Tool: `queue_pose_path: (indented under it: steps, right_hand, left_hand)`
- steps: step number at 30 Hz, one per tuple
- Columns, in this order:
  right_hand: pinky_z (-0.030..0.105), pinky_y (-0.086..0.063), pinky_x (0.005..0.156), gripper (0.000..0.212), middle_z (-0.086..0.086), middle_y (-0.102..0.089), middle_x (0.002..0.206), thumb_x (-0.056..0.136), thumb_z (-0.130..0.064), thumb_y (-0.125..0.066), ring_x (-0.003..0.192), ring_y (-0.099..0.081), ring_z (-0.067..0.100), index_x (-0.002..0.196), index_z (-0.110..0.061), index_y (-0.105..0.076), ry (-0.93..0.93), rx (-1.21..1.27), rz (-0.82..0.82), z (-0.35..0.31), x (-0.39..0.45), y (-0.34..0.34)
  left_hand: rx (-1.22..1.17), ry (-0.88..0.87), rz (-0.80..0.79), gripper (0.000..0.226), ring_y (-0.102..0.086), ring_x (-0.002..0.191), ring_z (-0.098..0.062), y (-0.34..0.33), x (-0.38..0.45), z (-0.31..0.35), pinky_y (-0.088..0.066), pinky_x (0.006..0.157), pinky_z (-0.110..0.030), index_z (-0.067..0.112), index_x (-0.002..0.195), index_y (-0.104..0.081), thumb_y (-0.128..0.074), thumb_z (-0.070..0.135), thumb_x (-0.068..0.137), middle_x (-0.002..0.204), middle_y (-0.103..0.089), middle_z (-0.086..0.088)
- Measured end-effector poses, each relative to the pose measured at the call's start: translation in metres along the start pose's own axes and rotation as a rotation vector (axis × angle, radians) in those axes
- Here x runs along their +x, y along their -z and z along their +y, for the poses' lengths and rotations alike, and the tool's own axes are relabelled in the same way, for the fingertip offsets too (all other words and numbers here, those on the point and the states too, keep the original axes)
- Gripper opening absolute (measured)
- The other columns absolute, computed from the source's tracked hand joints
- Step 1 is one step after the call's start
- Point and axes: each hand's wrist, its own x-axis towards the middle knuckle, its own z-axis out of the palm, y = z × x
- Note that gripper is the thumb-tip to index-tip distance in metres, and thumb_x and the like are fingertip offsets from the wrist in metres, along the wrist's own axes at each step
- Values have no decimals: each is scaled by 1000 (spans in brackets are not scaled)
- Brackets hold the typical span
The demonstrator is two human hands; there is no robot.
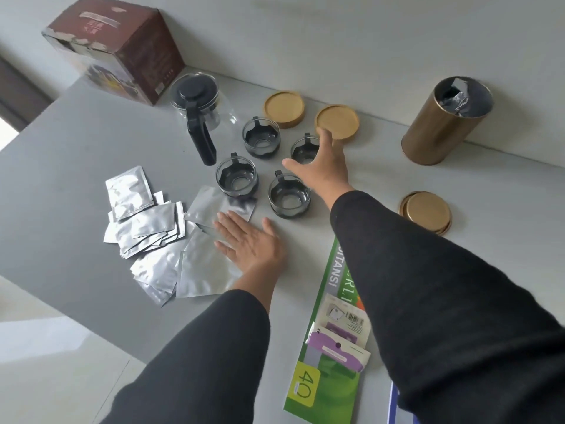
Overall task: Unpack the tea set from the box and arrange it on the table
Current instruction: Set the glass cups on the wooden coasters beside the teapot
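Silver foil sachets (146, 228) lie heaped on a grey table (76, 148). A gold canister (443, 120) stands open by the wall, its lid (426, 211) well apart, near a green booklet (324, 341).

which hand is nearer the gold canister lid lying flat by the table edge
Right. The right hand is stretched over the glass cups, up and left of the gold lid. The left hand lies flat on the foil sachets, farther left.

On the tabletop (76, 142), the box (114, 47) stands far left at the back, the teapot (195, 102) just right of it, four cups (263, 166) before the teapot, two coasters (310, 116) behind them, and sachets (159, 237) lie left.
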Motion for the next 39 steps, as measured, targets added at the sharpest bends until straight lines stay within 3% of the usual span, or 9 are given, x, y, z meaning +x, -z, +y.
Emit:
queue_pose_path:
  steps: [5,10,20,32,39]
  right_hand:
    - [40,-38,105,88,9,-32,141,70,-48,-74,130,-38,27,142,-26,-26,-56,3,-1,3,2,-9]
    - [32,-37,102,83,9,-39,137,73,-39,-75,126,-43,24,141,-20,-31,-59,24,49,2,6,-9]
    - [29,-35,103,88,12,-41,139,75,-41,-73,127,-44,25,145,-11,-27,-115,25,259,20,-19,28]
    - [31,-38,101,87,9,-43,138,74,-43,-73,125,-45,24,144,-15,-30,-152,-87,182,43,-120,32]
    - [28,-39,95,82,6,-44,133,73,-40,-74,121,-46,22,140,-18,-33,-158,-48,167,52,-131,31]
  left_hand:
    - [25,26,-19,74,22,145,-23,-1,2,2,12,115,-46,7,148,16,-18,49,98,157,21,-8]
    - [30,21,-12,75,22,144,-22,-6,4,3,13,114,-46,8,148,17,-17,51,98,157,22,-7]
    - [19,-2,-38,76,23,144,-25,-13,4,1,12,114,-48,7,147,19,-16,52,98,157,23,-9]
    - [-139,-58,-10,67,13,147,-27,14,7,-9,6,117,-49,5,151,-1,-22,43,101,159,9,-10]
    - [-119,-149,59,64,12,147,-25,20,12,-15,6,117,-46,5,151,-1,-22,40,101,160,9,-9]
